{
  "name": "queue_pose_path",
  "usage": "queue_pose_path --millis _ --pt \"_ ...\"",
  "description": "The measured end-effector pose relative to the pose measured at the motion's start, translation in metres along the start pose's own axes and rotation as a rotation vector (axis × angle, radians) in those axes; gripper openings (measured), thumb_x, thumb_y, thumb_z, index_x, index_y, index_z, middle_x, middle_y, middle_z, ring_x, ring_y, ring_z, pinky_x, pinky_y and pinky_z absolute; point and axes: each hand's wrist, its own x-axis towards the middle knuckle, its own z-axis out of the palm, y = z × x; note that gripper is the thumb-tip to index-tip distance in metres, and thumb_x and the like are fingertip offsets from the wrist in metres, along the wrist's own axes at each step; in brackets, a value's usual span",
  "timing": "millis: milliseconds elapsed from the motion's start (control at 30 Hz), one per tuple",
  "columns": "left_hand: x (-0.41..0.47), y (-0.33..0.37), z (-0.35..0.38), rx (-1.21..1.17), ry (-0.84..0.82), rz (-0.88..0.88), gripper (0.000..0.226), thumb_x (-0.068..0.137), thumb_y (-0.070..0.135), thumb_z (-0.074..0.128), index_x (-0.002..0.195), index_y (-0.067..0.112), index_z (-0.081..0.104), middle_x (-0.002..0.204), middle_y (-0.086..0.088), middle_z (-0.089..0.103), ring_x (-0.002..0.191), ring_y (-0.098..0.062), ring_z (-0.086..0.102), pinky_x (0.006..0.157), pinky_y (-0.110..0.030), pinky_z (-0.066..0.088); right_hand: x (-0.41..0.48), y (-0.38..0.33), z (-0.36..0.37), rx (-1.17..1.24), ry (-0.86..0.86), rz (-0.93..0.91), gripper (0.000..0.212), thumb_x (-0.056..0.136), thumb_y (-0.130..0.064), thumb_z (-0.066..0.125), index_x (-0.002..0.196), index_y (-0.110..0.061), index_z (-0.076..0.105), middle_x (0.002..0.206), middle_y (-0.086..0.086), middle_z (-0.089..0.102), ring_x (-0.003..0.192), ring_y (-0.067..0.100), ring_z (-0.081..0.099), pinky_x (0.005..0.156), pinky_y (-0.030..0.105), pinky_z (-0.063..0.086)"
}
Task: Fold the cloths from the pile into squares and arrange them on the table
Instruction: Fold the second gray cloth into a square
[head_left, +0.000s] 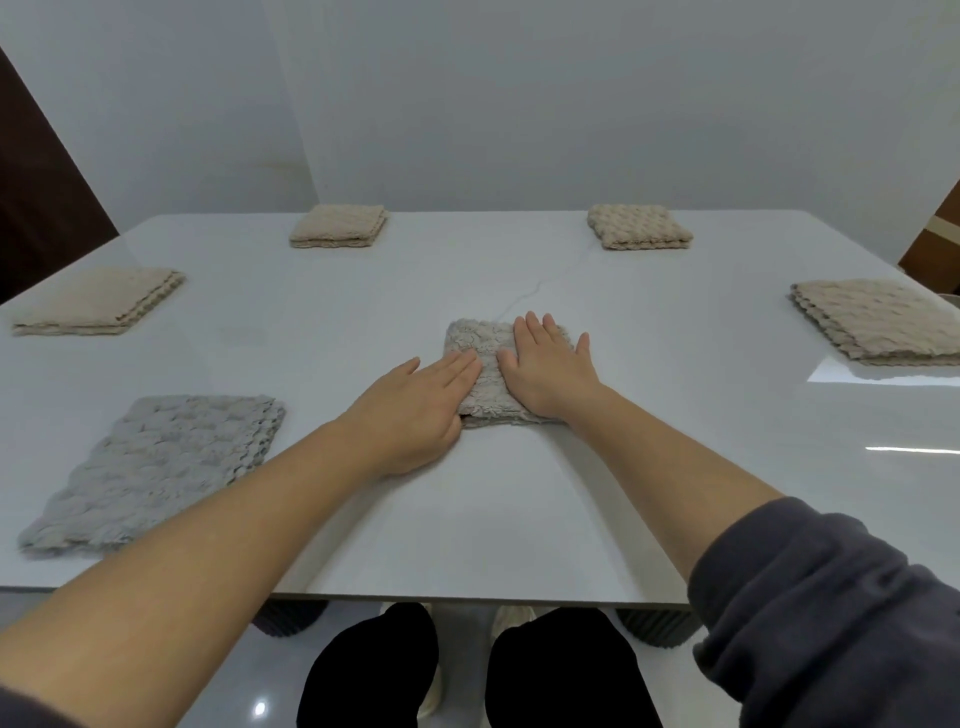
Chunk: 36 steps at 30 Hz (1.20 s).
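Watching through the head camera, I see both hands lying flat on the small grey folded cloth (475, 338) at the middle of the white bench (519, 499). The left hand (415, 410) covers the cloth's near left corner, its fingers (460, 370) straight and released, gripping nothing. The right hand (548, 371) rests on the cloth's right half, its fingers (535, 335) likewise stretched out and loose, pressing the fabric without curling round it. A larger grey cloth (156, 467) lies flat at the near left of the bench, well apart from the hands. Four beige squares sit around the bench: the left beige cloth (98, 301), the far-left beige cloth (338, 226), the far-right beige cloth (639, 227) and the right beige cloth (878, 319) at the right edge. A dark grey sleeve (831, 597) shows on the right arm, nearest me.
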Motion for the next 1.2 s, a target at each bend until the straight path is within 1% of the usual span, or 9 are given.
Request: queue_pose_path --millis 133,300,367,500,933,1033,1100,1133,1200 --pt "-0.004 0.001 -0.011 -0.209 -0.088 -0.027 0.068 0.093 0.041 0.013 0.155 0.016 -0.003 0.162 0.001 -0.009 0.148 -0.006 -0.007 0.121 -0.031 0.003 -0.005 0.004 -0.011 -0.004 -0.009 -0.058 0.062 0.103 -0.040 0.014 0.156 -0.011 -0.002 0.164 0.005 -0.007 0.150 0.022 -0.010 0.119 0.053 -0.008" --pt "0.022 0.012 -0.026 -0.322 0.156 -0.173 0.060 0.100 0.022 0.023 0.155 0.009 0.003 0.162 -0.004 -0.006 0.149 -0.012 -0.006 0.121 -0.029 0.001 -0.025 0.006 -0.019 -0.076 0.035 -0.268 0.060 0.105 -0.034 0.015 0.156 -0.009 -0.003 0.164 0.006 -0.009 0.150 0.020 -0.011 0.121 0.041 -0.006" --pt "0.038 0.018 -0.023 -0.289 0.155 -0.185 0.061 0.099 0.022 0.023 0.154 0.007 0.002 0.162 -0.006 -0.006 0.149 -0.014 -0.007 0.121 -0.031 0.000 -0.026 0.009 -0.015 -0.094 -0.015 -0.307 0.060 0.105 -0.035 0.015 0.156 -0.009 -0.002 0.164 0.007 -0.008 0.150 0.019 -0.011 0.122 0.038 -0.005" --pt "0.051 0.024 -0.002 -0.288 0.035 -0.245 0.061 0.101 0.029 0.018 0.154 0.007 -0.003 0.162 -0.008 -0.009 0.149 -0.018 -0.009 0.121 -0.035 -0.001 -0.017 0.022 -0.008 -0.111 -0.059 -0.320 0.060 0.105 -0.037 0.016 0.156 -0.010 -0.003 0.164 0.006 -0.010 0.150 0.017 -0.012 0.122 0.036 -0.006" --pt "0.051 0.023 0.006 -0.326 0.027 -0.273 0.062 0.100 0.031 0.019 0.154 0.006 0.001 0.163 -0.007 0.000 0.149 -0.019 -0.006 0.121 -0.039 -0.001 -0.015 0.018 -0.009 -0.085 -0.132 -0.266 0.061 0.105 -0.036 0.019 0.156 -0.007 -0.001 0.164 0.007 -0.006 0.150 0.016 -0.007 0.122 0.033 -0.004" --pt "0.051 0.021 0.003 -0.320 0.013 -0.259 0.063 0.099 0.031 0.019 0.154 0.006 0.002 0.163 -0.009 -0.001 0.149 -0.020 -0.006 0.121 -0.038 -0.002 -0.008 0.015 -0.028 -0.023 -0.187 -0.247 0.053 0.105 -0.029 0.023 0.151 -0.003 0.024 0.162 0.010 0.017 0.150 0.021 0.010 0.120 0.031 0.009" --pt "0.052 0.020 -0.001 -0.364 0.011 -0.259 0.063 0.099 0.029 0.020 0.154 0.005 0.002 0.162 -0.010 -0.003 0.149 -0.020 -0.006 0.121 -0.038 -0.002 -0.003 0.015 -0.037 0.046 -0.090 -0.227 0.040 0.104 -0.023 0.026 0.132 -0.003 0.047 0.146 0.012 0.042 0.143 0.029 0.029 0.114 0.034 0.024" --pt "0.053 0.020 -0.004 -0.400 0.030 -0.267 0.063 0.099 0.028 0.021 0.154 0.005 0.002 0.162 -0.010 -0.003 0.149 -0.020 -0.006 0.121 -0.037 -0.002 -0.002 0.014 -0.038 0.040 -0.043 -0.217 0.041 0.103 -0.022 0.025 0.133 -0.003 0.045 0.148 0.014 0.040 0.143 0.030 0.027 0.115 0.037 0.023" --pt "0.058 0.021 -0.008 -0.432 0.092 -0.284 0.063 0.099 0.027 0.022 0.154 0.005 0.002 0.162 -0.010 -0.005 0.149 -0.019 -0.007 0.121 -0.036 -0.002 -0.003 0.012 -0.032 -0.027 -0.036 -0.197 0.053 0.104 -0.024 0.021 0.152 -0.002 0.020 0.162 0.014 0.012 0.150 0.028 0.006 0.121 0.039 0.008"
